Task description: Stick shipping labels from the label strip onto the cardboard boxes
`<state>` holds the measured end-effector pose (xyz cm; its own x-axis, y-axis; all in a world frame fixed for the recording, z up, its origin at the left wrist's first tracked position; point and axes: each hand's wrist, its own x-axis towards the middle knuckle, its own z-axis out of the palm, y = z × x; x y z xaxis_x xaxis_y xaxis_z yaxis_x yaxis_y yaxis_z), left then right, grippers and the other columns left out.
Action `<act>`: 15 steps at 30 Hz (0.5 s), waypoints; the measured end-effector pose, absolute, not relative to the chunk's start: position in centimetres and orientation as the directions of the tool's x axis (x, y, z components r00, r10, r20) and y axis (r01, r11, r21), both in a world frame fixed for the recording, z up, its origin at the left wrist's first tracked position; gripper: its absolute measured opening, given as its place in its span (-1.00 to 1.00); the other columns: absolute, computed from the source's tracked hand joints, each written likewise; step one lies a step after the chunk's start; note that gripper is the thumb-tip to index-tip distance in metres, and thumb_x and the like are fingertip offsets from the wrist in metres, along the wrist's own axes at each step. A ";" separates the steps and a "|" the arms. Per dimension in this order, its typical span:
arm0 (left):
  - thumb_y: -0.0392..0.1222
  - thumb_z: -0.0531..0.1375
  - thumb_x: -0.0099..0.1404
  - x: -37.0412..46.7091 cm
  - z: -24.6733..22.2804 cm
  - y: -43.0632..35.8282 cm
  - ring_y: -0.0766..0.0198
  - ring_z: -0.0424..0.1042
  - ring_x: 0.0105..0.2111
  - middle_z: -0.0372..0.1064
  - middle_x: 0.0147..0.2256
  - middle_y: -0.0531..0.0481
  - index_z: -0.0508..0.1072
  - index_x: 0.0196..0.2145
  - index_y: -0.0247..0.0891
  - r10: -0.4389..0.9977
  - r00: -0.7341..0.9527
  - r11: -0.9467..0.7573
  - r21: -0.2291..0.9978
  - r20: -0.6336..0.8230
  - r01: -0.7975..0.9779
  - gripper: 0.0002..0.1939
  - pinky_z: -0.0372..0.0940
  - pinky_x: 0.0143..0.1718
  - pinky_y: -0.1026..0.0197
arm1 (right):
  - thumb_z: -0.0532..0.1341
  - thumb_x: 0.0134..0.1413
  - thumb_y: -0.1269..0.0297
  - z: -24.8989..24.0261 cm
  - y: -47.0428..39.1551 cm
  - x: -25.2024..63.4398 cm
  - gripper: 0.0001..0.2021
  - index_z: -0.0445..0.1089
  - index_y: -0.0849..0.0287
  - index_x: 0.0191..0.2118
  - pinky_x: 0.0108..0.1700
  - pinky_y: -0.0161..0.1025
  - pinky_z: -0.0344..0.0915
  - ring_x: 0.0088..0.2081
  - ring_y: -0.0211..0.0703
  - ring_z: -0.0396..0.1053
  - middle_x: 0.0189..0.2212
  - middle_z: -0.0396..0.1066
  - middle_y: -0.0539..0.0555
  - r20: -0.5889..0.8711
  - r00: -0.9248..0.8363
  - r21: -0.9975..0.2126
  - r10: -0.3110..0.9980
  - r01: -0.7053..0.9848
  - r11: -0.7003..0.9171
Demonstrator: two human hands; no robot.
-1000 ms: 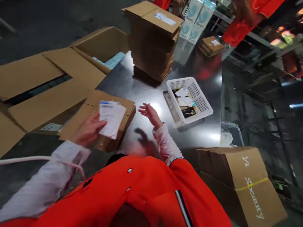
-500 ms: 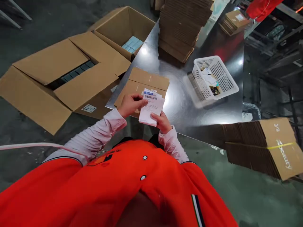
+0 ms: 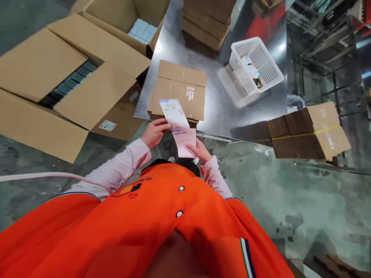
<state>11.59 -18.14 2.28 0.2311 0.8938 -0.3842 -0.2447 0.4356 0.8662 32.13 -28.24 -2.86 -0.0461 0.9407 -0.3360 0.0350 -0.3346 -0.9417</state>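
My right hand [image 3: 201, 150] is closed on a small stack of printed labels [image 3: 185, 144], its thumb lying over the lower right part. From the stack's top edge an upper label [image 3: 173, 110] extends up and to the left, slightly blurred; whether it is joined to the stack I cannot tell. My left hand [image 3: 155, 133] pinches the left edge of this upper label between thumb and fingers. Just beyond the labels, flattened cardboard cartons [image 3: 176, 90] with white print lie at the table's near edge, partly covered by the upper label.
On the metal table [image 3: 214, 83] stand a white plastic basket [image 3: 268, 75] with small items and a tall stack of cardboard [image 3: 207, 21]. Open boxes [image 3: 113, 90] with packed goods are at the left. Strapped flat cartons [image 3: 298, 135] sit at the right.
The upper label has been drawn up and away from the stack, its printed face now stretching over the cartons. My left hand is at its edge. The camera view has shifted, moving the table upward.
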 end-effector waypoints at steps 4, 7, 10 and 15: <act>-0.11 0.48 -0.12 11.8 1.6 -18.9 0.14 0.51 -0.26 0.56 -0.26 -0.15 0.55 -0.29 -0.36 0.832 0.282 0.549 0.785 -0.478 -0.287 -0.57 0.40 -0.15 0.10 | 0.48 -0.17 0.04 -5.5 -30.4 32.0 -0.47 0.45 0.22 -0.09 0.04 -0.06 0.43 -0.12 -0.03 0.51 -0.12 0.57 0.14 -0.441 -0.093 -0.894 0.892 -0.043 -0.447; -0.24 0.50 -0.18 11.5 1.7 -17.6 0.20 0.50 -0.28 0.56 -0.27 -0.11 0.55 -0.28 -0.39 0.850 0.239 0.522 0.813 -0.470 -0.259 -0.56 0.39 -0.11 0.15 | 0.50 -0.23 0.06 -6.8 -31.0 32.2 -0.45 0.46 0.22 -0.09 0.04 -0.06 0.43 -0.14 -0.04 0.51 -0.12 0.58 0.13 -0.467 -0.135 -0.875 0.874 -0.072 -0.478; -0.24 0.48 -0.12 10.3 1.9 -16.2 0.26 0.44 -0.38 0.52 -0.38 -0.10 0.54 -0.40 -0.45 0.866 0.235 0.463 0.885 -0.441 -0.047 -0.67 0.34 -0.22 0.20 | 0.53 -0.29 0.08 -7.9 -31.0 32.2 -0.42 0.46 0.22 -0.10 0.00 -0.08 0.45 -0.16 -0.05 0.53 -0.14 0.59 0.13 -0.505 -0.115 -0.846 0.856 -0.132 -0.517; -0.11 0.47 -0.10 8.7 1.2 -16.1 0.37 0.16 -0.57 0.32 -0.61 0.04 0.56 -0.51 -0.42 0.913 0.197 0.248 0.871 -0.356 0.424 -0.69 0.04 -0.49 0.28 | 0.48 -0.15 0.14 -10.4 -30.7 31.0 -0.53 0.48 0.30 -0.13 -0.07 -0.19 0.44 -0.23 -0.17 0.53 -0.22 0.59 0.11 -0.568 -0.113 -0.781 0.815 -0.237 -0.578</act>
<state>8.70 -16.06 1.24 0.1966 0.9134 -0.3564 0.4243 0.2485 0.8708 30.98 -30.67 -10.41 -0.1133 0.8150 -0.5682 -0.2372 -0.5776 -0.7811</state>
